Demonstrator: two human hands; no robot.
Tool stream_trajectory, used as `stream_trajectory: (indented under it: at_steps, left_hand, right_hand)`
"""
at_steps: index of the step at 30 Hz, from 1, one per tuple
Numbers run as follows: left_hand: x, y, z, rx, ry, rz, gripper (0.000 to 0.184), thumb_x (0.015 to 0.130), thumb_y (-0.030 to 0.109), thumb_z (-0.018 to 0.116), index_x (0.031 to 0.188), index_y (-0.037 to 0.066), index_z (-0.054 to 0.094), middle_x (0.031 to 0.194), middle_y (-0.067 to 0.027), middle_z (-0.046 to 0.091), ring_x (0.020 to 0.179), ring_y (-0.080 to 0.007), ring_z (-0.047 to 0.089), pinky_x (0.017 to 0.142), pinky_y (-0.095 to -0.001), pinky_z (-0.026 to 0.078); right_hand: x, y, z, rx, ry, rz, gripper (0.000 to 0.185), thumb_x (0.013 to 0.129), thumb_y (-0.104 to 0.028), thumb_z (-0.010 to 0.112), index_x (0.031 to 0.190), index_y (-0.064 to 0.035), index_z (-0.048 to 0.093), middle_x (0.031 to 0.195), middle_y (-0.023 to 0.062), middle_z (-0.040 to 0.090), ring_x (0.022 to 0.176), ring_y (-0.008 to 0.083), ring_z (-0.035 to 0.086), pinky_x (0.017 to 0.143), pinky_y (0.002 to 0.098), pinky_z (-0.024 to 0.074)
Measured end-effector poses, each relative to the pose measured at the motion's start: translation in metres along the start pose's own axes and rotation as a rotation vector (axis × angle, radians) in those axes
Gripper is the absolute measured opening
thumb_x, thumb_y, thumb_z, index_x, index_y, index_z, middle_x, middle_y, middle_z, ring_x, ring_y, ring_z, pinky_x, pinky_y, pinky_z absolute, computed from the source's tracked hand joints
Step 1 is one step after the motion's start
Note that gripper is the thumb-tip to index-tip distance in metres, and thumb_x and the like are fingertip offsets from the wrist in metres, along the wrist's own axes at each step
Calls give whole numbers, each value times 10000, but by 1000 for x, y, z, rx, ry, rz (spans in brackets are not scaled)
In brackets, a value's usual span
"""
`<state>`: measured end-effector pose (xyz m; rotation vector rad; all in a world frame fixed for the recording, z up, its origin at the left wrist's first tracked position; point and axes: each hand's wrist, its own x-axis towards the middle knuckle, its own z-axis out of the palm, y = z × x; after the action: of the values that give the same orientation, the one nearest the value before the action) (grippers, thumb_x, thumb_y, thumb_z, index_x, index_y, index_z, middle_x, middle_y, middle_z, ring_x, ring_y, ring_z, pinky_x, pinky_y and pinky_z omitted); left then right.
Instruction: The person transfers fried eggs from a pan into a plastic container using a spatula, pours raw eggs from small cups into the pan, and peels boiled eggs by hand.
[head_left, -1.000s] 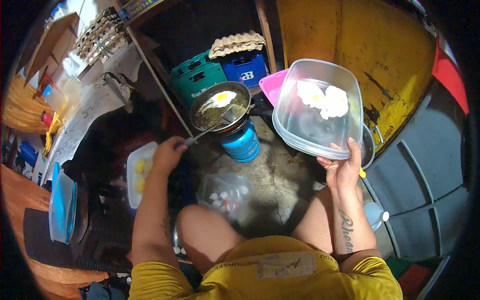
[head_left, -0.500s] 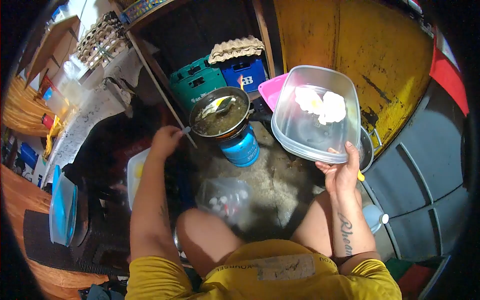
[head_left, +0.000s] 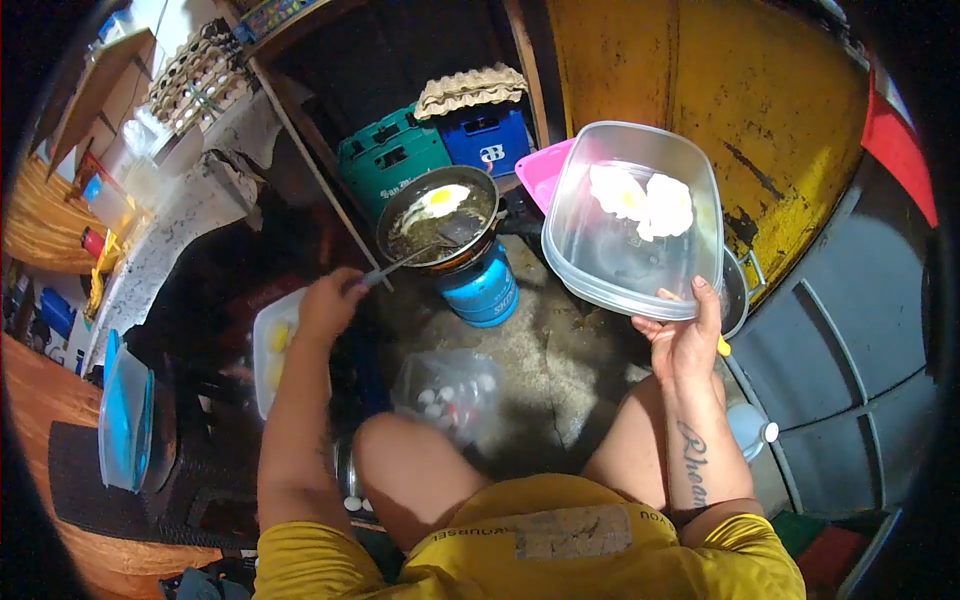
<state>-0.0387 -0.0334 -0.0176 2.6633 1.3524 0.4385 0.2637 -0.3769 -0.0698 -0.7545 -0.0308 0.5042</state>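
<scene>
My left hand (head_left: pixel 332 302) is closed round the handle of a spatula (head_left: pixel 400 262), whose blade dips into the oil at the near right of the frying pan (head_left: pixel 385 232). Toward the pan's far side lies a frying egg (head_left: pixel 443 200), yolk up, apart from the blade. The pan sits on a burner topping a blue gas canister (head_left: pixel 480 296). On the right, my right hand (head_left: pixel 683 335) grips the near edge of a clear plastic container (head_left: pixel 600 275), held tilted beside the pan. Fried eggs (head_left: pixel 640 202) rest inside it.
Below the pan, a plastic bag of eggs (head_left: pixel 447 395) sits on the floor. A white tub (head_left: pixel 268 385) with yellow contents is behind my left forearm. Green (head_left: pixel 395 160) and blue (head_left: pixel 487 143) crates stand behind; a pink tray (head_left: pixel 543 175) is partly hidden by the container.
The spatula blade has moved from against the egg to the near right of the pan. The egg now shows its yolk plainly. My left hand has shifted slightly down; the container barely moved.
</scene>
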Motion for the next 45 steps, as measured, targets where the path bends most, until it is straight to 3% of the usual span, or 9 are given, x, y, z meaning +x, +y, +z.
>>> stream_trajectory:
  at_steps: [22, 28, 30, 34, 37, 39, 40, 42, 45]
  left_hand:
    - [3, -18, 17, -99, 18, 9, 297, 864, 268, 717, 1117, 113, 704, 1070, -138, 716, 1015, -344, 666, 867, -424, 512]
    - [55, -22, 10, -385, -45, 7, 257, 878, 223, 697, 1034, 21, 719, 855, -131, 716, 751, -227, 677, 710, -361, 518]
    - [64, -16, 2, -389, -112, -34, 248, 926, 182, 676, 1068, -21, 685, 832, -44, 657, 677, -137, 603, 614, -306, 489]
    - [63, -9, -7, -471, -126, -149, 234, 932, 176, 665, 1059, -20, 681, 812, -43, 649, 636, -133, 586, 583, -301, 482]
    - [52, -18, -3, -453, -105, -146, 241, 920, 167, 673, 1070, -21, 683, 809, -43, 651, 649, -129, 586, 602, -294, 484]
    - [45, -39, 6, -305, -25, 46, 251, 895, 170, 698, 1089, 10, 692, 833, -61, 662, 715, -153, 609, 668, -311, 497]
    - [35, -31, 0, -304, -25, 43, 251, 895, 170, 698, 1089, 10, 692, 833, -61, 662, 715, -153, 609, 668, -311, 497]
    - [14, -16, -11, -128, -40, -31, 303, 852, 270, 729, 1097, 91, 717, 1068, -163, 716, 1026, -337, 669, 904, -407, 499]
    - [4, -28, 1, -123, -28, -79, 316, 847, 276, 732, 1124, 124, 713, 1072, -157, 714, 1028, -348, 665, 903, -416, 501]
  right_hand:
    - [0, 4, 0, 25, -41, 17, 453, 887, -344, 645, 1193, -114, 401, 960, 134, 532, 641, 280, 663, 507, 399, 631]
    - [2, 7, -2, 16, -31, -2, 455, 887, -343, 642, 1190, -118, 389, 954, 136, 534, 630, 292, 663, 506, 417, 630]
    - [3, 8, -3, 18, -37, 7, 453, 889, -341, 640, 1194, -123, 386, 953, 141, 532, 628, 294, 661, 505, 417, 628]
    - [0, 6, -2, 25, -33, 30, 456, 890, -338, 637, 1202, -124, 383, 953, 144, 530, 623, 293, 657, 502, 411, 626]
    - [1, 5, -1, 20, -47, 23, 461, 892, -338, 634, 1210, -118, 383, 953, 146, 531, 621, 292, 655, 501, 408, 624]
    - [1, 6, 0, 16, -9, 12, 465, 894, -342, 632, 1212, -111, 383, 955, 149, 535, 626, 295, 659, 503, 408, 627]
    - [1, 6, 0, 15, -11, 15, 465, 894, -342, 632, 1212, -111, 383, 955, 149, 535, 626, 295, 659, 503, 408, 627]
    - [2, 6, -1, 0, -40, 11, 477, 896, -346, 632, 1219, -105, 377, 961, 156, 534, 623, 297, 662, 503, 408, 629]
    - [0, 8, 1, -4, -35, 6, 490, 896, -350, 632, 1226, -99, 371, 964, 162, 532, 619, 295, 664, 504, 404, 630]
